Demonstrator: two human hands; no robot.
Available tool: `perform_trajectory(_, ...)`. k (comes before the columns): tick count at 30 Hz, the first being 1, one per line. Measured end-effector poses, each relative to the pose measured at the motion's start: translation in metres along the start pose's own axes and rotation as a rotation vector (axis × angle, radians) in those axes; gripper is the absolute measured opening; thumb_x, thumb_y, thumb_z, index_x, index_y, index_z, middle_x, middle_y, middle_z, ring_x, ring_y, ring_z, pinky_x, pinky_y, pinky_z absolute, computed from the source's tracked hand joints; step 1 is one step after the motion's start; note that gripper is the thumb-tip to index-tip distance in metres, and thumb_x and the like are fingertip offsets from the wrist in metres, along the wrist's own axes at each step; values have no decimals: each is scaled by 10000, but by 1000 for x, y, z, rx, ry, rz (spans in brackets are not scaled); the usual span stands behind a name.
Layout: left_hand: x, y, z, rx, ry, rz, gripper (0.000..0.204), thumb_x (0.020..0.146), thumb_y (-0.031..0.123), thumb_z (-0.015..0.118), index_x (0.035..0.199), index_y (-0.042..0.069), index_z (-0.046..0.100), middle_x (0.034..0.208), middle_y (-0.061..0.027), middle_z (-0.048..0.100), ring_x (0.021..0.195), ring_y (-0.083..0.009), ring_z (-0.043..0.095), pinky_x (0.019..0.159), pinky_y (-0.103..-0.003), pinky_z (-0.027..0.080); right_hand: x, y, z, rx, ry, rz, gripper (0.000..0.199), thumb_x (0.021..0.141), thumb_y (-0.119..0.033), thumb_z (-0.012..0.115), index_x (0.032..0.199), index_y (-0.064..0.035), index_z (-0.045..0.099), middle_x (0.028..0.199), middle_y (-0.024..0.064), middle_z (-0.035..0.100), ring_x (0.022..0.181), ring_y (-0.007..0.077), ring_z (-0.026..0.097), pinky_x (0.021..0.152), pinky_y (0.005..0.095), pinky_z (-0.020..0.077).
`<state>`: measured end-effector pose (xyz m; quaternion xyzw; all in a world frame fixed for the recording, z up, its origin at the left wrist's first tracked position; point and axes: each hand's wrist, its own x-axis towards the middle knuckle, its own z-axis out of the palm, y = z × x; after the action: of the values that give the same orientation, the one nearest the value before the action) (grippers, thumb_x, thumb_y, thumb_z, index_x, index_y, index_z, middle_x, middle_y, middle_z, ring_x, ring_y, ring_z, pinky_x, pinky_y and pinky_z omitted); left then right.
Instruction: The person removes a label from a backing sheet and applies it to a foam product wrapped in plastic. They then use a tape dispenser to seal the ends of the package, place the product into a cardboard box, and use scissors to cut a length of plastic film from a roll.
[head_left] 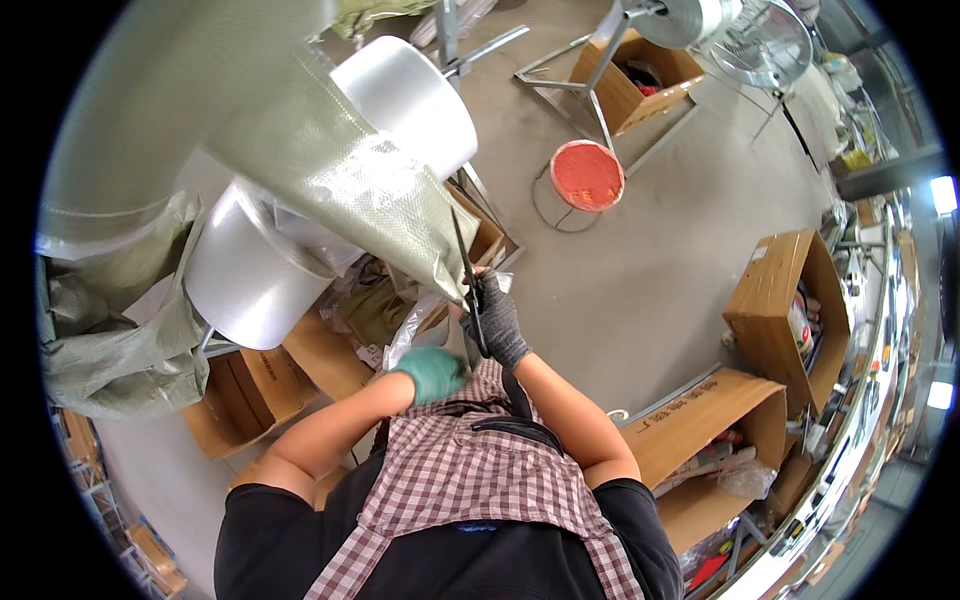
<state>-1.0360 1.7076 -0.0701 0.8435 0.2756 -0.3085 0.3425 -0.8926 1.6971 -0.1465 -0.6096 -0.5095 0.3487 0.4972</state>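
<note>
My right hand (496, 318), in a dark grey glove, is closed around a pair of black scissors (462, 240). Their long blade points away from me, beside the narrow end of a pale green woven plastic sheet (385, 205). That sheet comes down from the upper left, and its gathered tip touches or nearly touches my right fingers; I cannot tell which. Close to my apron, my left hand (432, 374) wears a green glove and is smeared by motion. Its fingers and anything in them cannot be made out.
Left of the sheet are two large film rolls, one farther (410, 105) and one nearer (255, 270), above an open carton (245, 400). Ahead, a red-topped round stool (587, 176) stands near a metal frame. Filled cartons (775, 300) line the right, with a fan (765, 45) far off.
</note>
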Motion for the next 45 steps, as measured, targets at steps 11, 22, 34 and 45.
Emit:
perform_trajectory(11,-3,-14,-140,1163,498,33,945,758,471,631,1491,236,82,1515,-137,196,1417,-310,124,1093,-621,6,-101,-36,-86,-444,33,-179,359,763,-151,638,1095,-74,528,752,156,601,685,358,594,609,452,463)
perform_trajectory(22,63,40,-126,422,-199,83,176,780,312,622,763,151,690,793,-75,684,783,-283,635,722,-388,479,-166,19,-164,-922,37,-21,394,847,-349,583,1141,-88,557,764,139,646,715,333,611,658,409,486)
perform_trajectory(34,110,81,-167,360,-68,-85,407,824,313,594,1131,48,554,932,-160,644,805,-268,618,736,-369,501,-269,21,-171,570,576,431,383,920,-424,552,1093,-84,517,684,-23,504,588,68,515,554,200,432)
perform_trajectory(45,85,37,-197,650,143,58,387,925,342,430,988,-3,595,928,-252,615,865,-413,581,790,-452,442,-113,6,-50,472,-116,147,644,930,-594,361,1197,-11,423,1016,105,527,962,197,504,878,341,417)
